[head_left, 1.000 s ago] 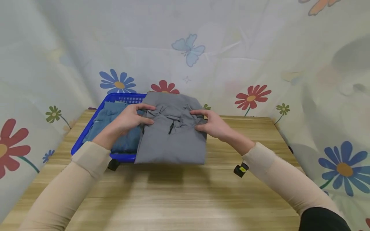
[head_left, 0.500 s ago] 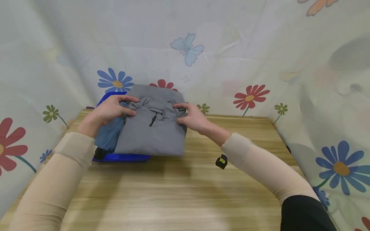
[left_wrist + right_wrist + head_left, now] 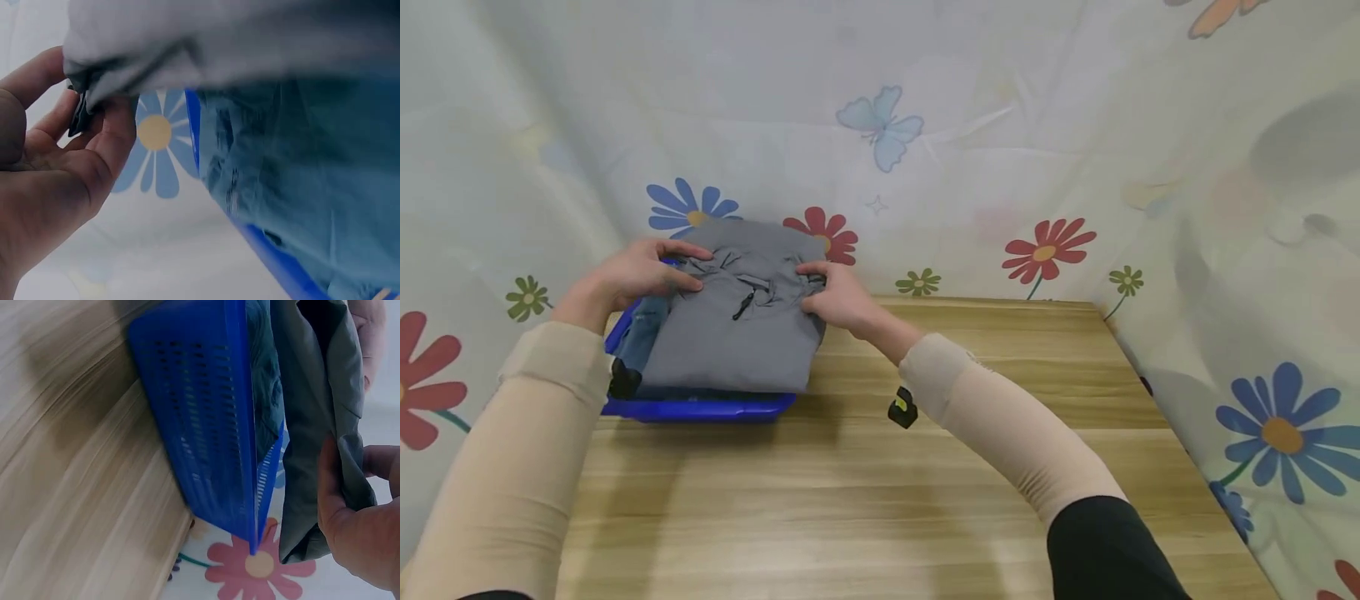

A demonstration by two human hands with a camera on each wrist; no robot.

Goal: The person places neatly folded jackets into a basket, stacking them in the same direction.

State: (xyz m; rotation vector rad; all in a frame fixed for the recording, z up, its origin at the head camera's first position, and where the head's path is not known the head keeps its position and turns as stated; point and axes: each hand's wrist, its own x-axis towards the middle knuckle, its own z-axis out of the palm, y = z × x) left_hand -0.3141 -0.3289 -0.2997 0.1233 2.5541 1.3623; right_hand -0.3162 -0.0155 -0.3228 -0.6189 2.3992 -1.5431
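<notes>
A folded grey garment with a small black pull on its front is held level between both hands. My left hand pinches its left side, the thumb above and fingers tucked under the cloth in the left wrist view. At the opposite side, my right hand pinches the edge between thumb and fingers. Beneath the garment stands a blue plastic basket with slotted walls. Folded blue clothing lies in the basket, mostly covered by the grey one in the head view. In the right wrist view, a gap separates garment and basket rim.
The basket stands on a wood-grain table near its back left. A white curtain printed with flowers and butterflies hangs behind and along the sides. A black wrist-worn device hangs below the right forearm.
Both hands have carried the grey garment leftward, from over the basket's right part to above most of it. More of the blue clothing is now covered. Both hands keep their pinch.
</notes>
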